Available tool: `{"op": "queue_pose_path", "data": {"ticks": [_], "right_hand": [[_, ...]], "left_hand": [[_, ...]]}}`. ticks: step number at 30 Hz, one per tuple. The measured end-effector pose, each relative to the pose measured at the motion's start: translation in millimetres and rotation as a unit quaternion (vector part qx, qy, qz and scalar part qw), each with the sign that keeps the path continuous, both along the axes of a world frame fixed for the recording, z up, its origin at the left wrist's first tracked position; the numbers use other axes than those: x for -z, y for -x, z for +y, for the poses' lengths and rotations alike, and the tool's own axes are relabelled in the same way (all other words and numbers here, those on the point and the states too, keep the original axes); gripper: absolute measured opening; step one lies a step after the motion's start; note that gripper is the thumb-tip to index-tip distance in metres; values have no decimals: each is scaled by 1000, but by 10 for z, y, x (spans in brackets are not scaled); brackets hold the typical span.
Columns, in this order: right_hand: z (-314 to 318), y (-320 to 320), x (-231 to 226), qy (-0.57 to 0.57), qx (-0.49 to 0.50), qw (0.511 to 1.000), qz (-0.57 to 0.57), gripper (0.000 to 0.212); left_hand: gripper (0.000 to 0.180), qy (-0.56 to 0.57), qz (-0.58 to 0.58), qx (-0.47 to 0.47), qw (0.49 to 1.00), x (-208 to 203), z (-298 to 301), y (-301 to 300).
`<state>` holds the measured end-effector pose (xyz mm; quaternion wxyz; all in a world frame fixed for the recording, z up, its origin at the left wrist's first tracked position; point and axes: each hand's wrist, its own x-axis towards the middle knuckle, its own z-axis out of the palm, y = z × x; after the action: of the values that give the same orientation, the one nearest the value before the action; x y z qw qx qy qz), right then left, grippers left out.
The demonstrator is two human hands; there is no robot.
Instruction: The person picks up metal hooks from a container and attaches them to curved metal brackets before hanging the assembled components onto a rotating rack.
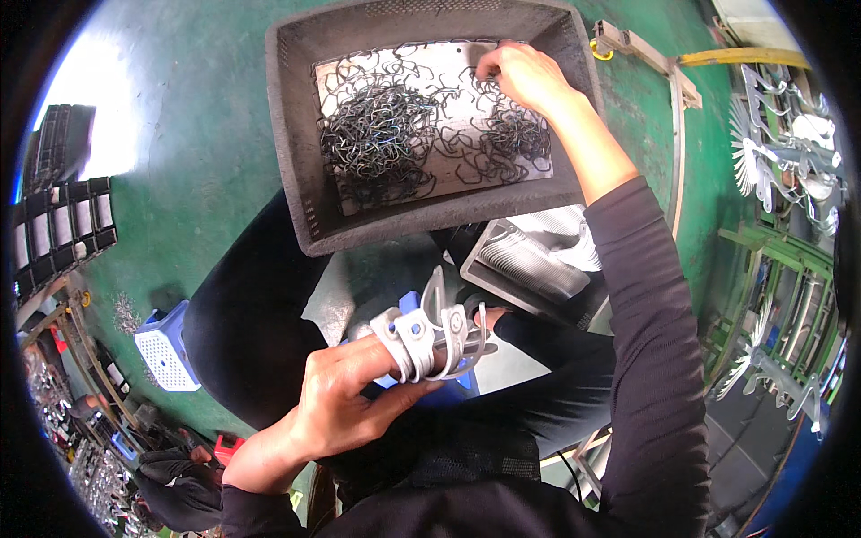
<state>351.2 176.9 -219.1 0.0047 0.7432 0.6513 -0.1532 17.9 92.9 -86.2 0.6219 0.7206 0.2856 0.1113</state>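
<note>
My left hand (345,394) is closed around several curved grey metal pieces (417,336) with holes and blue spots, held together above my lap. Past them, a dark plastic crate (300,152) sits at the far middle, tilted a little. A dense heap of bent black wire hooks (377,134) fills its left side, and a smaller heap of hooks (517,139) lies on the right, over a pale bottom sheet. My right hand (529,76) reaches into the crate's far right corner, fingertips pinched down among loose hooks. What is between those fingertips is hidden.
Below the crate, a grey bin (475,269) holds stacked thin metal blades (538,260). A blue and white plastic stool (169,348) stands left of my leg. At right, metal parts hang near a green rack (789,247). Another person (179,489) sits at lower left.
</note>
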Motion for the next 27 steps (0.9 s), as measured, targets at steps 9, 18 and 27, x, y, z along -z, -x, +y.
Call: {"op": "queue_pose_path", "data": {"ticks": [9, 18, 27], "right_hand": [[228, 87, 288, 1, -38, 994, 101, 21], [230, -46, 253, -31, 180, 918, 353, 13], [75, 171, 49, 115, -40, 993, -4, 15]], "left_hand": [[27, -15, -12, 9, 1000, -19, 5, -41], [27, -11, -15, -1, 1000, -7, -17, -41], [27, -4, -15, 4, 1000, 5, -14, -47]]}}
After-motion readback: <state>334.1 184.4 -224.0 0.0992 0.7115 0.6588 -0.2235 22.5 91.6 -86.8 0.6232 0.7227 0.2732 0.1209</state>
